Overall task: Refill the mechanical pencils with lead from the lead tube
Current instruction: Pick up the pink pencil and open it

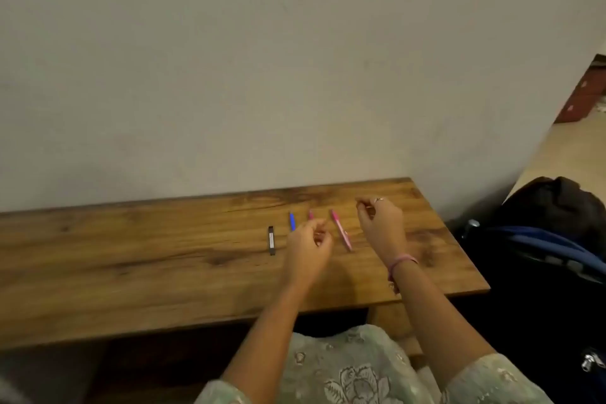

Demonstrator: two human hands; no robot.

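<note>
- Head view, hands: both bare forearms reach up from the bottom of the frame over the brown wood-grain counter [164,256], which spans the middle of the frame against a plain pale wall [229,59].
- The left hand [308,244] sits just right of centre, back toward the camera, its fingers curled inward. Something small and pinkish shows at its fingertips, but it is too blurred to tell whether the hand holds anything.
- The right hand [382,223] is raised further right and slightly higher in the frame, wrist bent, thumb and forefinger drawn together in a pinch. What lies between them, if anything, is too small to make out. A ring shows on one finger and a pink band [403,261] circles the wrist.
- Task things: the small dark rectangular lead tube [271,240] lies flat on the counter just left of the left hand, apart from it.
- The blue mechanical pencil [292,221] lies between the tube and the left hand, its lower end hidden behind the hand.
- A short pink pencil end [311,214] pokes out above the left hand's knuckles.
- The long pink mechanical pencil [341,229] lies slanted on the counter between the two hands, touching neither.
- Rest: a dark backpack with blue trim [551,233] sits at the right edge of the frame beside the counter, and pale green floral fabric [344,371] fills the bottom centre.
</note>
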